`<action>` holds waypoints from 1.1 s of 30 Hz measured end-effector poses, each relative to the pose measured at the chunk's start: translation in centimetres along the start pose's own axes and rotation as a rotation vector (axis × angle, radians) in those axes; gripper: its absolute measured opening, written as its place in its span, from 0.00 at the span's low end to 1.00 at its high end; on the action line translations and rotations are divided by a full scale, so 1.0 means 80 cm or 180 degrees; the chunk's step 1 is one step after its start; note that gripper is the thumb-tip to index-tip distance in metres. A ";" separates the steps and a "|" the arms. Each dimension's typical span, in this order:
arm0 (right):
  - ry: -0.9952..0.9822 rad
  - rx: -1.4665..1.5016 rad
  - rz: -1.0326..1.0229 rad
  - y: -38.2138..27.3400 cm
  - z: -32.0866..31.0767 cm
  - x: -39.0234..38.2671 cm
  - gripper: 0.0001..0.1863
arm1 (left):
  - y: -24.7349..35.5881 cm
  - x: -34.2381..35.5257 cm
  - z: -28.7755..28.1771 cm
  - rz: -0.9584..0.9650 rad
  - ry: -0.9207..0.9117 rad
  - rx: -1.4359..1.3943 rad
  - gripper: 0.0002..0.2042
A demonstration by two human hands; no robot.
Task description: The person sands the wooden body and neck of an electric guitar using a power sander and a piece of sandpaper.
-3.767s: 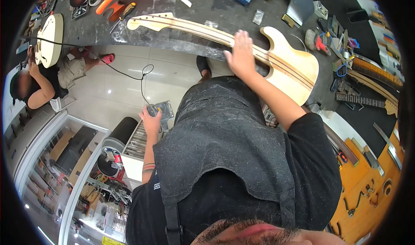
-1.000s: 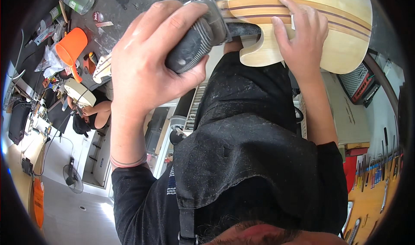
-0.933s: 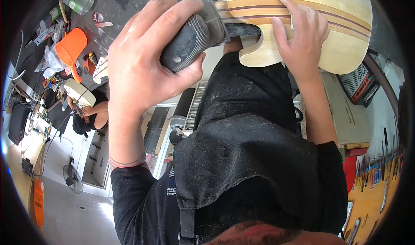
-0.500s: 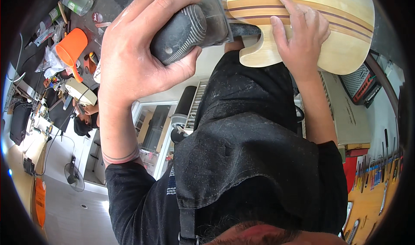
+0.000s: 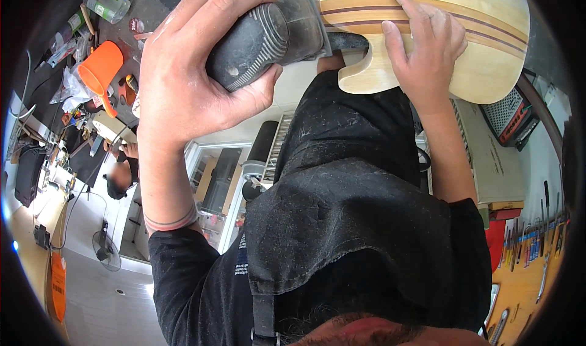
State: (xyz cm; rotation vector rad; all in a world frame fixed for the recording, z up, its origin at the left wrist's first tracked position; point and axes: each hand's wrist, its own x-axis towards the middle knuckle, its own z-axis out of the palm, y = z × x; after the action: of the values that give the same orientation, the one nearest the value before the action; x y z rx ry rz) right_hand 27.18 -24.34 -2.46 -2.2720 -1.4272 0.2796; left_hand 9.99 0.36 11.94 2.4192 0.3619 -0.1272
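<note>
My left hand (image 5: 195, 90) is wrapped round a black power sander (image 5: 247, 44) with a ribbed grip and a translucent plate at its right end. It is held beside the pale guitar body (image 5: 491, 71), over the hidden neck; whether it touches the wood cannot be told. Brown and dark stripes run along the body's middle. My right hand (image 5: 427, 56) rests on the striped wood, fingers apart, index finger stretched toward the top edge.
The dark workbench (image 5: 159, 4) holds an orange scoop (image 5: 101, 65), a plastic bottle (image 5: 107, 4) and scattered tools. A co-worker (image 5: 122, 169) is at the left with a pale guitar piece. A red-and-grey metal case (image 5: 506, 117) and hung hand tools (image 5: 531, 242) are at the right.
Since the oldest frame, my left hand has raised the sander to the guitar and my right hand has moved from neck to body. Over the last second, the sander shifted slightly left and up.
</note>
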 end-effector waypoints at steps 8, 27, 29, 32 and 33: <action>-0.0019 0.0077 -0.0094 -0.005 -0.008 0.008 0.25 | 0.013 -0.007 0.010 -0.0089 0.0040 0.0074 0.29; -0.0395 0.1577 -0.0317 -0.070 -0.021 -0.038 0.27 | 0.039 -0.040 0.037 -0.0402 0.0352 0.0569 0.30; -0.0841 0.2107 -0.0210 -0.094 -0.026 -0.045 0.33 | 0.039 -0.043 0.041 -0.0379 0.0418 0.0594 0.30; -0.0784 0.2264 -0.0209 -0.114 -0.023 -0.052 0.40 | 0.039 -0.042 0.048 -0.0325 0.0619 0.0602 0.30; -0.0758 0.2251 -0.0327 -0.114 -0.022 -0.053 0.43 | 0.039 -0.043 0.049 -0.0330 0.0623 0.0602 0.30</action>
State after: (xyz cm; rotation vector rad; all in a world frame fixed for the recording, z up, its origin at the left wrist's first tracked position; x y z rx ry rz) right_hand 18.64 -25.19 3.05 -1.6200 -1.2748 0.8887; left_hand 7.65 -5.20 11.49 2.6077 0.5880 0.0319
